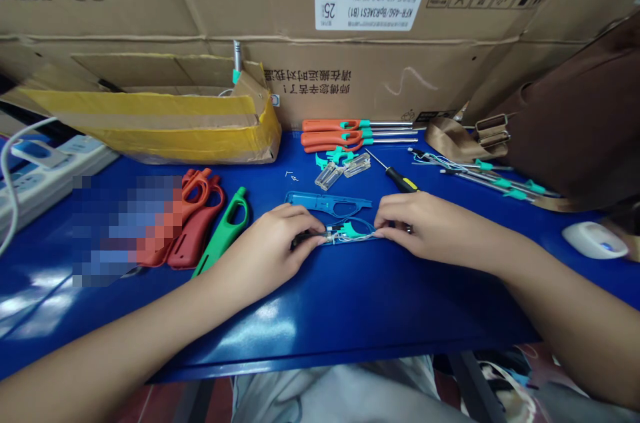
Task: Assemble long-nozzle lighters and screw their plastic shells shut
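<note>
My left hand [280, 236] and my right hand [425, 226] meet over a small assembly [347, 232] of a teal plastic piece, thin white wires and a clear part, lying on the blue table [350, 303]. Both hands pinch it from either end, fingers closed on it. Just behind it lies a blue plastic handle shell [327, 202]. A screwdriver with a black and yellow handle [397, 176] lies close to my right hand.
Red handle shells [197, 223] and a green one [225, 230] lie at the left. Assembled orange tools [350, 133] rest by the cardboard wall, with clear parts [343, 170] nearby. More rods with teal pieces [490, 173], a brown bag [575, 116], a yellow-taped carton [165, 123], a power strip [45, 163].
</note>
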Demonstrator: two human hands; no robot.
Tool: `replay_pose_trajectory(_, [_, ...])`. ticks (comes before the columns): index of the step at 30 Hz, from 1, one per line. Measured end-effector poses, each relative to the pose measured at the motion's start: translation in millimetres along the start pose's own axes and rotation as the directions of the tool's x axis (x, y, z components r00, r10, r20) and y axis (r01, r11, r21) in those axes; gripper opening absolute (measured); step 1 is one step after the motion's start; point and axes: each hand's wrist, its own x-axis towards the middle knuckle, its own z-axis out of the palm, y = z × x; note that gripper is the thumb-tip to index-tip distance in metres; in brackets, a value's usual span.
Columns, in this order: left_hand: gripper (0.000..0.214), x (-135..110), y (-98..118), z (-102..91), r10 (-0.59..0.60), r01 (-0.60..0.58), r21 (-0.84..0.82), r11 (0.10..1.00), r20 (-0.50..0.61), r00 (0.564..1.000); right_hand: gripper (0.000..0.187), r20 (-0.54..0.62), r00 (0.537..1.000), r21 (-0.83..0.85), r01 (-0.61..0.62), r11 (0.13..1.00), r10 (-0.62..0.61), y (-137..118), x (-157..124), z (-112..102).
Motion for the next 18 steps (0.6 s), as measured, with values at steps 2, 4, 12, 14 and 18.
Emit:
replay_pose_trajectory(2, [0.01, 0.1, -0.4, 0.4, 0.006, -0.006, 0.004, 1.0, 0.005, 1.0, 0.016, 0.007, 1.0, -0.01, -0.002, 1.0, 0.002, -0.2, 0.2, 0.2])
replay_pose_trajectory(4, [0.011, 0.2, -0.7, 0.6, 0.01, -0.01, 0.003, 1.0, 0.009, 1.0, 0.016, 0.015, 1.0, -0.019, -0.007, 1.0, 0.007, -0.4, 0.0, 0.4])
replay_pose_trajectory(12, [0.012, 0.1, 1.3, -2.1, 0.026, -0.026, 0.041, 0.999, -0.01, 1.0, 0.018, 0.032, 0.999, -0.033, -0.02, 0.999, 0.021, -1.7, -0.6, -0.6])
replay_pose_trajectory(14, [0.014, -0.2, 2.3, -3.1, 0.029, -0.028, 0.071, 0.997, -0.021, 0.999, 0.017, 0.03, 0.999, -0.032, -0.015, 0.999, 0.015, -1.4, -0.1, -0.6])
replay_pose_trajectory(18, [0.017, -1.0, 3.3, -5.0, 0.01, -0.007, 0.123, 0.992, -0.023, 1.0, 0.016, 0.024, 1.0, -0.018, -0.003, 1.0, 0.004, -0.3, -0.6, 0.0])
